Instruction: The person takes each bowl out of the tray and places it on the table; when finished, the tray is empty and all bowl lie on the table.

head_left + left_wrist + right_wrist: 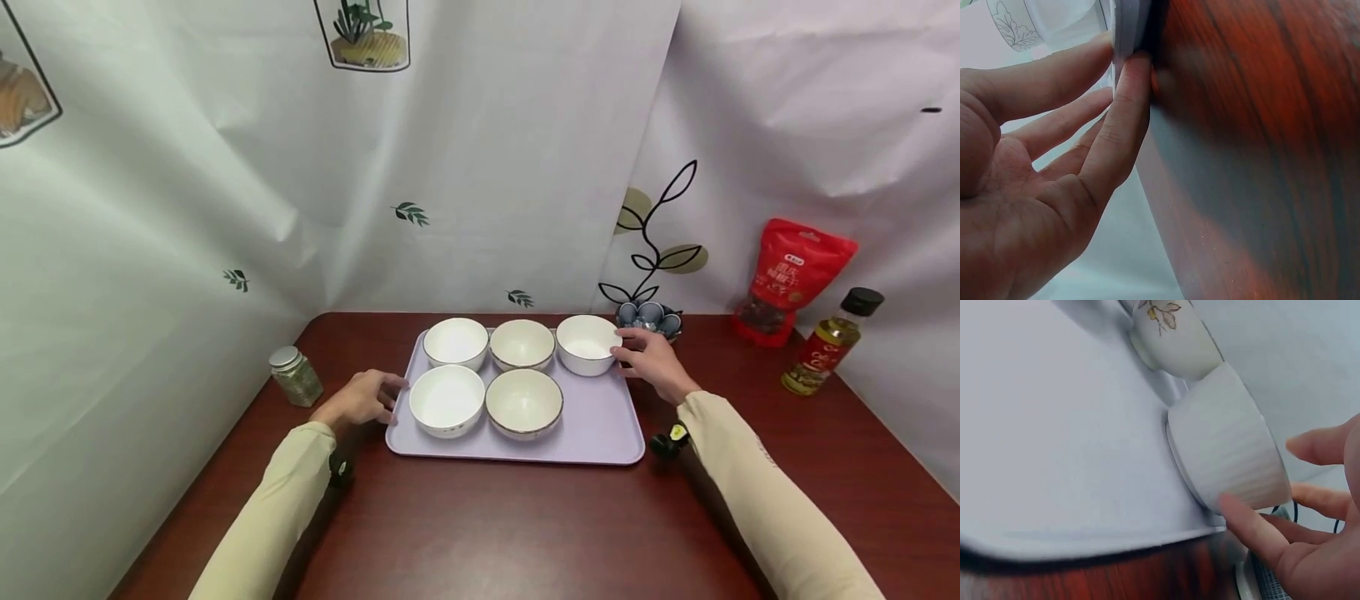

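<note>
Here's the left hand [362, 398], fingers spread, fingertips on the left edge of the lilac tray [600, 425]. Over at the far right corner, the right hand [651, 364] is spread too, a fingertip touching the side of the white ribbed bowl [587, 343], which sits on the tray at the right end of the back row! Four more bowls [524, 404] share that tray on the desk [487, 533], a glass jar [297, 379] standing off left.

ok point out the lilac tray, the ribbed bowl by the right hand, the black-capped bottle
Lilac tray [600, 427], head view: bare right section.
Ribbed white bowl [1225, 444], right wrist view: outer wall.
Black-capped bottle [821, 352], head view: red label.
</note>
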`<control>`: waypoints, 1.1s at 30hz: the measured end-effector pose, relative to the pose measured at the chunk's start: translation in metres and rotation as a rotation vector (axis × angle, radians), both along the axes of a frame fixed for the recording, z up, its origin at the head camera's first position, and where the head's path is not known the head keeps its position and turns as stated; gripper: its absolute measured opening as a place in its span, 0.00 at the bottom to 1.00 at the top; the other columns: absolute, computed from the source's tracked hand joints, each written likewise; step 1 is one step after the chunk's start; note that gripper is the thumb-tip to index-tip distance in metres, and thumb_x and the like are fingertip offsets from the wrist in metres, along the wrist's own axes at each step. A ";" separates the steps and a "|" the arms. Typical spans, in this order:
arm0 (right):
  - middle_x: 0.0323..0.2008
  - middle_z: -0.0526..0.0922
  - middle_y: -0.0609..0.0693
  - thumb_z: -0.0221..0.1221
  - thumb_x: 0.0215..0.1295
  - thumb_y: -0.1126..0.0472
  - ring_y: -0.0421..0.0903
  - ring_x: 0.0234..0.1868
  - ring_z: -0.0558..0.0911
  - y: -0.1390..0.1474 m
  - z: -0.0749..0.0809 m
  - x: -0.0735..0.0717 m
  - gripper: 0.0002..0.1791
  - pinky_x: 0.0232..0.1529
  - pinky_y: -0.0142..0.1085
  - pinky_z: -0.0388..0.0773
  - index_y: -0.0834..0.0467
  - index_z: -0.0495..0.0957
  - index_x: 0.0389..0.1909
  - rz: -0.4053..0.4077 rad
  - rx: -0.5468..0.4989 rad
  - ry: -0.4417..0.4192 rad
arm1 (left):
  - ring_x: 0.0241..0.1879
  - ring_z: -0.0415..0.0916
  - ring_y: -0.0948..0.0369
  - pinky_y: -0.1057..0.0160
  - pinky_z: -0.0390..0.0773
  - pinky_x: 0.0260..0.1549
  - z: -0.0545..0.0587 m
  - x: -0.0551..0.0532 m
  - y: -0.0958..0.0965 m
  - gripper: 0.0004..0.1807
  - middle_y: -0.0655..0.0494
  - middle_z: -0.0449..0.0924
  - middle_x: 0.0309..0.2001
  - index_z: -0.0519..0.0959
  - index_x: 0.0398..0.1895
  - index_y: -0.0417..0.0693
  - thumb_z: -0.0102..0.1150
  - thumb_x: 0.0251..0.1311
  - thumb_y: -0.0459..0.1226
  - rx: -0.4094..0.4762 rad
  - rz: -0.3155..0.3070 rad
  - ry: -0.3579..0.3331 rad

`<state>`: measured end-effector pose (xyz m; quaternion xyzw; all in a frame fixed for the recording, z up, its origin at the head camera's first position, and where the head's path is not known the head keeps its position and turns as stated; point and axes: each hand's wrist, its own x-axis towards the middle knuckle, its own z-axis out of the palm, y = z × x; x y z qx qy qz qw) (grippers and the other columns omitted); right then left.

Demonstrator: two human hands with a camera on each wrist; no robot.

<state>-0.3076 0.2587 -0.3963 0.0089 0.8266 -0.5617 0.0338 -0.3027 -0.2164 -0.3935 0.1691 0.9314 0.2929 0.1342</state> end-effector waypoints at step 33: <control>0.72 0.63 0.71 0.51 0.61 0.71 0.38 0.35 0.84 0.019 0.028 0.030 0.33 0.45 0.46 0.85 0.68 0.67 0.70 -0.092 0.004 -0.030 | 0.40 0.85 0.52 0.58 0.85 0.37 0.000 -0.004 0.001 0.35 0.34 0.84 0.47 0.76 0.61 0.31 0.73 0.44 0.23 -0.009 -0.006 0.001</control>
